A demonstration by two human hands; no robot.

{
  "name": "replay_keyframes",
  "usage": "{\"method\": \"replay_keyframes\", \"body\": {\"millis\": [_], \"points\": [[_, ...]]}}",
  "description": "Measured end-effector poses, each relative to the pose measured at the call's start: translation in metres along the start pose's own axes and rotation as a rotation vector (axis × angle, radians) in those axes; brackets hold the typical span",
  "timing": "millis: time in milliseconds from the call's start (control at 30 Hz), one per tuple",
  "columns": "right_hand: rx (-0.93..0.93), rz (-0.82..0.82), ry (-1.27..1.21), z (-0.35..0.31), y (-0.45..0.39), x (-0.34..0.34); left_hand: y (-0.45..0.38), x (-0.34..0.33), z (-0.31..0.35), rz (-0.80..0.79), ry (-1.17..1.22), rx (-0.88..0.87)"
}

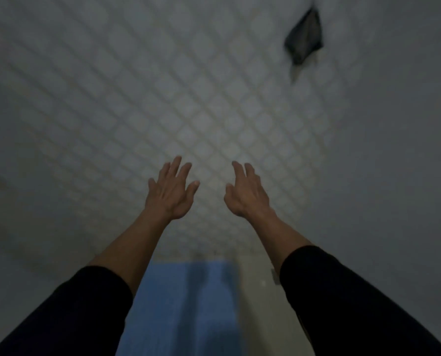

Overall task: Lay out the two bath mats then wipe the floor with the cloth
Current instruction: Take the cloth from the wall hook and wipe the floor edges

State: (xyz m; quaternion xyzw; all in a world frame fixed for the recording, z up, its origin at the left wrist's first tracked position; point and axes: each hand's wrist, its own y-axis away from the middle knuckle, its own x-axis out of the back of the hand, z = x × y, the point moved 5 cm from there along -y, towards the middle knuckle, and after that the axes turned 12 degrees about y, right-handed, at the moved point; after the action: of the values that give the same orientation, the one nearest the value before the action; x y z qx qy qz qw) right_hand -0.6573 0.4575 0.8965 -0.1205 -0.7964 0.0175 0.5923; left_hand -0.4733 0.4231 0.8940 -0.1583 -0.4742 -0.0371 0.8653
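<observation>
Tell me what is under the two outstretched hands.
Under the left hand and right hand, both held open, lies the diamond-patterned floor. Nearer, a blue mat shows between the sleeves, which hide its sides.

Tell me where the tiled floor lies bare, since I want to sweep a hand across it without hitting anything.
Bare tile floor runs from the open left hand and right hand out to the far left. A dark cloth, blurred, sits at the far right. The blue mat fills the near middle between the sleeves.
</observation>
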Motion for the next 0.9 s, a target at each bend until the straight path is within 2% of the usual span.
{"method": "replay_keyframes", "body": {"millis": [233, 467, 700, 900], "points": [[-0.038, 0.092, 0.057, 0.013, 0.005, 0.058, -0.016, 0.028, 0.035, 0.041, 0.034, -0.061], [-0.064, 0.184, 0.076, 0.042, -0.007, 0.117, -0.056, 0.031, 0.101, 0.067, 0.073, -0.162], [-0.078, 0.246, 0.063, 0.123, -0.050, 0.160, -0.116, 0.003, 0.190, 0.091, 0.111, -0.270], [-0.044, 0.227, 0.080, 0.217, -0.107, 0.190, -0.183, -0.040, 0.260, 0.089, 0.113, -0.240]]}}
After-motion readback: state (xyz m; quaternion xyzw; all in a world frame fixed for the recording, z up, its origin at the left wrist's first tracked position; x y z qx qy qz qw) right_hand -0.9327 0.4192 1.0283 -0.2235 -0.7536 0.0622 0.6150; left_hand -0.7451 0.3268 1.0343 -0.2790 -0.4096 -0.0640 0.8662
